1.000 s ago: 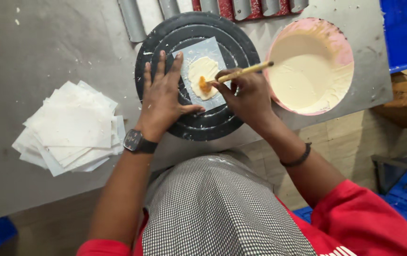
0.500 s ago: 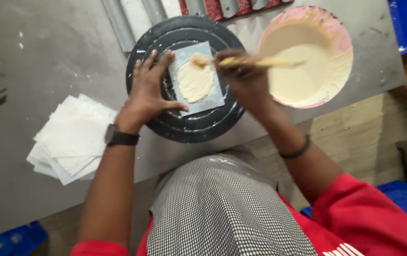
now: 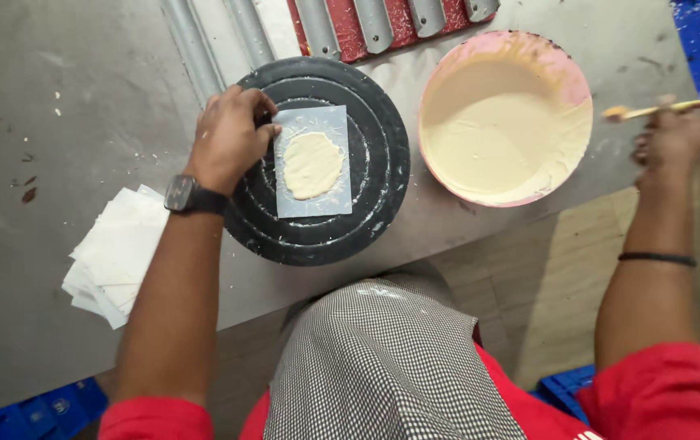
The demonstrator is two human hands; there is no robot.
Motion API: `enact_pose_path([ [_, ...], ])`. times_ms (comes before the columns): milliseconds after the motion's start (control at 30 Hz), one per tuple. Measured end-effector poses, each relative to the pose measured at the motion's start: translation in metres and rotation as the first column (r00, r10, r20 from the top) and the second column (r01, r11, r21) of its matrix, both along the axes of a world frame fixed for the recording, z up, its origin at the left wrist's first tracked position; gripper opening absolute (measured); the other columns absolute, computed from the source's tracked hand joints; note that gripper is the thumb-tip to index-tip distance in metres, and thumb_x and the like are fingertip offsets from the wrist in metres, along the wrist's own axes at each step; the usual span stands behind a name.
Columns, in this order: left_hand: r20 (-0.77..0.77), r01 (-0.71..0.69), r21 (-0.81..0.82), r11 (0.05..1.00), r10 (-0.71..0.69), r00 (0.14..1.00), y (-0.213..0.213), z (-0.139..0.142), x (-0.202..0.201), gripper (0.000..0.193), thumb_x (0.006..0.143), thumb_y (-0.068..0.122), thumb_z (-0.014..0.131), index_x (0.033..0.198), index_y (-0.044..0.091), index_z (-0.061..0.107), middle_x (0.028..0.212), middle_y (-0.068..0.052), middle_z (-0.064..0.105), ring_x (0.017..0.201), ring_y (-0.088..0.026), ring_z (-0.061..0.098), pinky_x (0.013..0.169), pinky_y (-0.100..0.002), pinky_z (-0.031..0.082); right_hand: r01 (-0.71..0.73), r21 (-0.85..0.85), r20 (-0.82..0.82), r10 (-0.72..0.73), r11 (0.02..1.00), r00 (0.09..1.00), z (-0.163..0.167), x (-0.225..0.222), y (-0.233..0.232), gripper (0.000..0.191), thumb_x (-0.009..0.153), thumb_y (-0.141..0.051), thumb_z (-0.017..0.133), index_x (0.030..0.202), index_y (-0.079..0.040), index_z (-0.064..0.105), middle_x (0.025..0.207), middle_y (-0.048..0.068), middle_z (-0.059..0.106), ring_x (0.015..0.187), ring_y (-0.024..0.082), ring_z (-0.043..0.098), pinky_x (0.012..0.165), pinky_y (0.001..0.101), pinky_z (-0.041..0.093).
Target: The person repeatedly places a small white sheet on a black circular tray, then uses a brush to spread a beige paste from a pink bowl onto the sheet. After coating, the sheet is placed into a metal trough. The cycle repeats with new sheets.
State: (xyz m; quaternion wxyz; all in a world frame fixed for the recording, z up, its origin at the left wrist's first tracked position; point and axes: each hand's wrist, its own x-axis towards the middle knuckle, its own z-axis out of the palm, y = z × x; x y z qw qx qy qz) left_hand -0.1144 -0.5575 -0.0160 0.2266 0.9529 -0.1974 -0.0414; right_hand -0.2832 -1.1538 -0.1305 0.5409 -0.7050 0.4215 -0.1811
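Left hand (image 3: pixel 230 137) rests on the black round turntable (image 3: pixel 374 204), fingers curled, fingertips pinching the left edge of the paper square (image 3: pixel 312 163). The square lies flat at the turntable's centre and carries a round patch of cream batter (image 3: pixel 312 165). Right hand (image 3: pixel 670 140) is out past the table's right edge, closed around a thin wooden stick (image 3: pixel 651 109); the image there is blurred. A pink bowl of batter (image 3: pixel 503 122) stands just right of the turntable. A stack of paper squares (image 3: pixel 118 253) lies near the table's front edge, left of the forearm.
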Motion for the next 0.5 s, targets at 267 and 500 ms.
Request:
enact_pose_path([
  [267, 0.065, 0.189, -0.098, 0.977, -0.183, 0.981, 0.005, 0.002, -0.002, 0.02, 0.091, 0.019, 0.077, 0.101, 0.002, 0.07, 0.102, -0.015, 0.069, 0.102, -0.037, 0.065, 0.087, -0.047, 0.054, -0.145, -0.72, -0.038, 0.171, 0.678, 0.985, 0.01, 0.013, 0.051, 0.013, 0.111, -0.015, 0.07, 0.114, -0.002, 0.07, 0.096, 0.004, 0.07, 0.083, 0.015, 0.068, 0.075, 0.0345, 0.055],
  [500, -0.575, -0.455, -0.724, 0.519, -0.088, 0.814, 0.054, -0.018, -0.03, 0.023, 0.111, 0.023, 0.048, 0.129, 0.008, 0.046, 0.087, -0.005, 0.066, 0.059, -0.011, 0.064, 0.048, -0.026, 0.054, -0.653, -0.711, -0.097, 0.884, 0.26, 0.457, 0.088, -0.009, 0.357, 0.06, 0.066, -0.028, 0.092, 0.116, -0.007, 0.067, 0.111, 0.018, 0.063, 0.077, 0.026, 0.064, 0.065, 0.0375, 0.054],
])
